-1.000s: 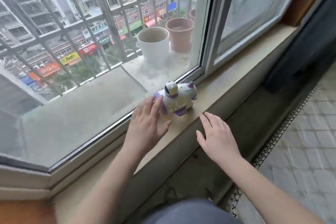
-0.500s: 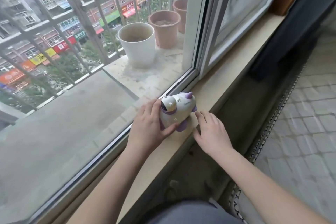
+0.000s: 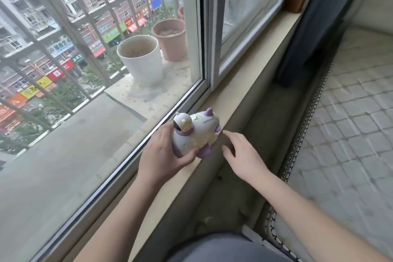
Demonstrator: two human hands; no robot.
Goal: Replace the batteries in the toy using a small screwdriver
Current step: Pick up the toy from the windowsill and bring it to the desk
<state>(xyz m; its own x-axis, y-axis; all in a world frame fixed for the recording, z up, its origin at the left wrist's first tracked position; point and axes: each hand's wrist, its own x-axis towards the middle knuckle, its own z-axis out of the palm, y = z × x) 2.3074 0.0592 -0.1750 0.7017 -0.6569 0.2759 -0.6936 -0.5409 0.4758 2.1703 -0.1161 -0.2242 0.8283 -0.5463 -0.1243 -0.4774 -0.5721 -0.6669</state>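
We have the window sill [image 3: 244, 95] running narrow between the glass and its open inner edge, with the gap and the mattress [image 3: 350, 134] below, so a fumble here could send the toy over that edge. The white-and-purple toy animal [image 3: 197, 134] sits at the sill's inner edge, our left hand [image 3: 163, 155] wrapped round its rear, a one-sided grip that could let it twist loose. Our right hand [image 3: 242, 153] hovers just beside it, fingers loosely spread, holding nothing; no screwdriver shows.
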